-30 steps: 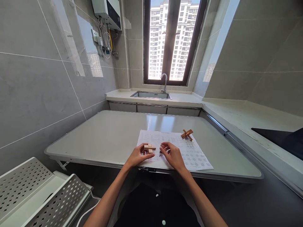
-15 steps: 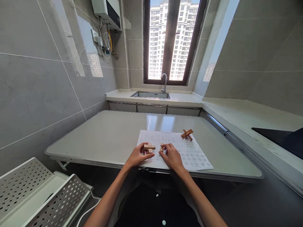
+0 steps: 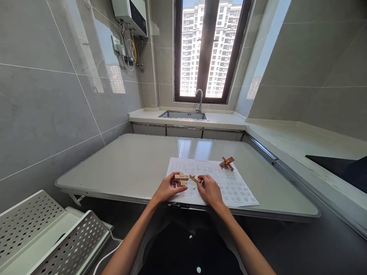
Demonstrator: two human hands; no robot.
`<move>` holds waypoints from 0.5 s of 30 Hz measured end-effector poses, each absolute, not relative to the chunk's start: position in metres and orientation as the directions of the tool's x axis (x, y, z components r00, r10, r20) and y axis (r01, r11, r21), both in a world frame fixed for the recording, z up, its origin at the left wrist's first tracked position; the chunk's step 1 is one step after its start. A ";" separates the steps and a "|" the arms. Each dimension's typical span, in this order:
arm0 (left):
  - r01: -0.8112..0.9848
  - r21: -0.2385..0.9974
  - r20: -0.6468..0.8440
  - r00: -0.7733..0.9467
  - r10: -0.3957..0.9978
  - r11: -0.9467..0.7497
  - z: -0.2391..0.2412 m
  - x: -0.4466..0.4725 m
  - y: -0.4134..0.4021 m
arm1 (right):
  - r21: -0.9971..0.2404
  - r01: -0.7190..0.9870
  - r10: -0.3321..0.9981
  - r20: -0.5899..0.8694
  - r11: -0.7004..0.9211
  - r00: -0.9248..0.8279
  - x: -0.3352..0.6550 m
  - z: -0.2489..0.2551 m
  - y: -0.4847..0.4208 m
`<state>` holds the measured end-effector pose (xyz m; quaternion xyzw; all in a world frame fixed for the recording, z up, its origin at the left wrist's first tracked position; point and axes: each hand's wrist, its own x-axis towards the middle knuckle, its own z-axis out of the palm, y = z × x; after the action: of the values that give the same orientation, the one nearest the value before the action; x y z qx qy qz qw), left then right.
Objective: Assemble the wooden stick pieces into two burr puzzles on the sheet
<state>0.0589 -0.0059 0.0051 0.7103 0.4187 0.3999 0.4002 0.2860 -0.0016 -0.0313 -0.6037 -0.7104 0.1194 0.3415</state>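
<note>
Over a printed sheet (image 3: 186, 196), my left hand (image 3: 166, 188) is closed around several interlocked light wooden puzzle pieces (image 3: 181, 177). To their right, my right hand (image 3: 210, 190) pinches a single notched wooden puzzle piece (image 3: 194, 178) by its lower right end. That piece slants, its upper left end close to the pieces in my left hand; whether they touch I cannot tell. Beyond my right hand, a darker brown wooden burr puzzle (image 3: 227, 163) lies on the sheet's far right corner, its sticks crossing.
The pale folding table (image 3: 114, 164) holds the sheet near its front edge. A counter with a sink (image 3: 183, 114) and faucet (image 3: 200, 100) runs behind, under the window. At lower left stands a white perforated rack (image 3: 77, 240) with a white cable (image 3: 107, 256) beside it.
The piece in my right hand has turned from upright to slanted, its upper end swinging left toward the pieces in my left hand. My left hand has hardly moved.
</note>
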 end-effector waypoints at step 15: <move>0.297 0.876 0.302 0.274 0.913 -0.380 0.000 0.059 -0.002 | -0.622 0.480 0.784 0.532 0.619 -0.321 0.270 0.009 -0.023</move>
<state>0.0590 -0.0022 -0.0004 0.7123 0.4247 0.4271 0.3603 0.2700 -0.0234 0.0089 -0.3983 -0.7928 0.1786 0.4253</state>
